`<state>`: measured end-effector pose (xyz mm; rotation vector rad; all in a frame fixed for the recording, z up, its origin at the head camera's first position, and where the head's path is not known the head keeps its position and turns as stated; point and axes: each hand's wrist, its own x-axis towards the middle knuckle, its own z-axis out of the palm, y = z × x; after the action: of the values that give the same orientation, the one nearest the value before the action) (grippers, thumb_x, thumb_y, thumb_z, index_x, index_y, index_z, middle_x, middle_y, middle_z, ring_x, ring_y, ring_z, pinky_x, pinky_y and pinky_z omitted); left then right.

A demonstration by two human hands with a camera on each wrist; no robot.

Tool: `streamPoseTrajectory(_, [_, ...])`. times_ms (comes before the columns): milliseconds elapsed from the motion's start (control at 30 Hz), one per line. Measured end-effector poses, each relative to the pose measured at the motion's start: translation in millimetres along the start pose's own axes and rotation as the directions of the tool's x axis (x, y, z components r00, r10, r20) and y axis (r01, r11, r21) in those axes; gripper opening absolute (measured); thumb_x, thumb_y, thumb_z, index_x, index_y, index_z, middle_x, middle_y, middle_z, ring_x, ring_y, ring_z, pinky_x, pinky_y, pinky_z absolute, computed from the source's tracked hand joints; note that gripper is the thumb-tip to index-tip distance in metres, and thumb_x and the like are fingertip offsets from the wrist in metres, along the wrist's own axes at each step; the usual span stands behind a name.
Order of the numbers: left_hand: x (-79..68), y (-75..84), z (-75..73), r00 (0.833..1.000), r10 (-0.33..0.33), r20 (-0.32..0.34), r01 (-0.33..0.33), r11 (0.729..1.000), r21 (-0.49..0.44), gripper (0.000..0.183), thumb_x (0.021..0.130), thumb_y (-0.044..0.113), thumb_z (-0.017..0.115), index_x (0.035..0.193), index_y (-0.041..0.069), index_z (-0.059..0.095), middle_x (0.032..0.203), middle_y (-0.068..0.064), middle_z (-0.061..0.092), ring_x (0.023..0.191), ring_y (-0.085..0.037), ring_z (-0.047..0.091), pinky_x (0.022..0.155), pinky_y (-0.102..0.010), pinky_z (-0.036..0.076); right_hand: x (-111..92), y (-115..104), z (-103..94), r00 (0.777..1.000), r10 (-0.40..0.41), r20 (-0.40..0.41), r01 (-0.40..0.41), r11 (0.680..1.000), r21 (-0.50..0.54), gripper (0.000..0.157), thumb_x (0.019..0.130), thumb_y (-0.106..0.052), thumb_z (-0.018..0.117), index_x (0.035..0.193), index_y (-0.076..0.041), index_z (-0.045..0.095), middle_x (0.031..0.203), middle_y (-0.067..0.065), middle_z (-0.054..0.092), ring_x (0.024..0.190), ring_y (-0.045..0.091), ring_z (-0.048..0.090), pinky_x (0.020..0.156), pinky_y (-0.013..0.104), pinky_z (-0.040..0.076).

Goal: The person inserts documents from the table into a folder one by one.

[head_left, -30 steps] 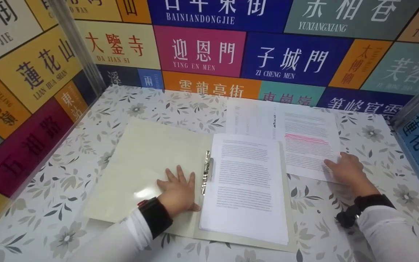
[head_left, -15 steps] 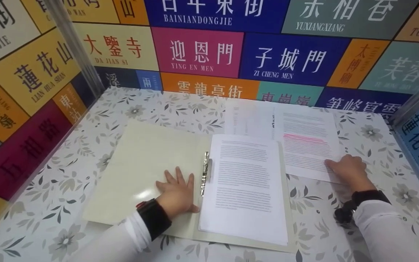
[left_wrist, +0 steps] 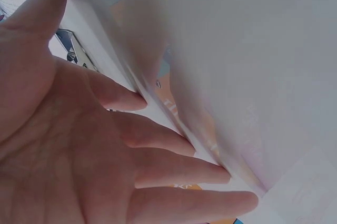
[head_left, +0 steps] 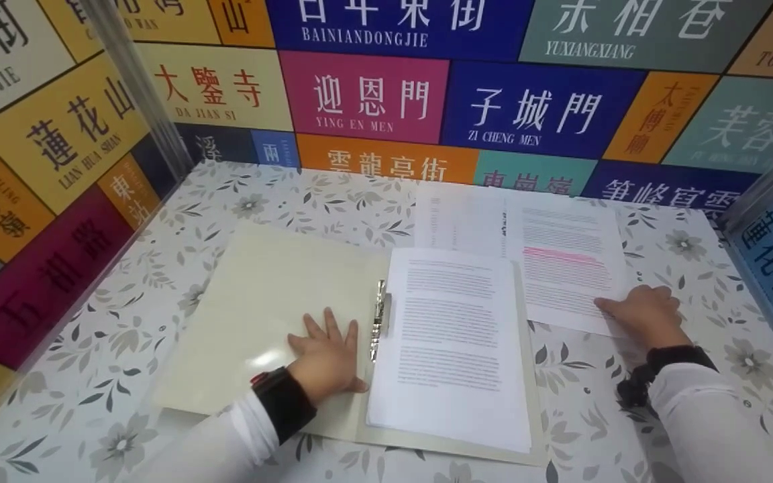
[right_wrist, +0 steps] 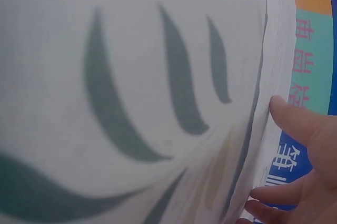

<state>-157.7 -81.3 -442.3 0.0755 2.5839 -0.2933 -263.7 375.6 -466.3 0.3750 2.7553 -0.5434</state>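
A pale cream folder [head_left: 245, 288] lies open on the table, with a stack of printed sheets [head_left: 450, 409] on its right half. My left hand [head_left: 326, 362] rests flat with spread fingers on the left cover, beside the metal clip [head_left: 378, 315]. In the left wrist view, the fingers [left_wrist: 179, 163] are straight against the pale cover. Behind the folder's right side lie loose printed sheets [head_left: 561, 282], one with a pink highlighted band. At their lower right corner is my right hand [head_left: 651, 315], thumb on the paper. The right wrist view shows its thumb and fingers [right_wrist: 279, 190] apart, touching the paper's edge.
The table [head_left: 121, 376] has a grey flower and leaf pattern. Upright panels [head_left: 366, 94] with coloured street-name blocks stand along the back and sides. The folder's right edge overlaps the loose sheets in the head view.
My right hand has shifted slightly at the corner of the loose sheets, its thumb a little lower. The left hand, folder and sheets stay in place; the head view has moved slightly.
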Motion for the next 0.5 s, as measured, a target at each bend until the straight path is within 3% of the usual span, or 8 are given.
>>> streamPoseTrajectory(500, [0.5,0.2,-1.2,1.000,-0.002,0.000,0.002,1.000,-0.018,0.108,0.074,0.070,0.062,0.156,0.019,0.016,0.159,-0.027,0.008,0.141,-0.055,0.014,0.105,-0.072,0.029,3.0,-8.0,1.9,0.998,-0.040,-0.053,0.040,0.999,-0.005,0.070,0.090,-0.035,0.057,0.117,0.028,0.045,0.114,0.048,0.039,0.109,0.061,0.033,0.094,0.065,0.031])
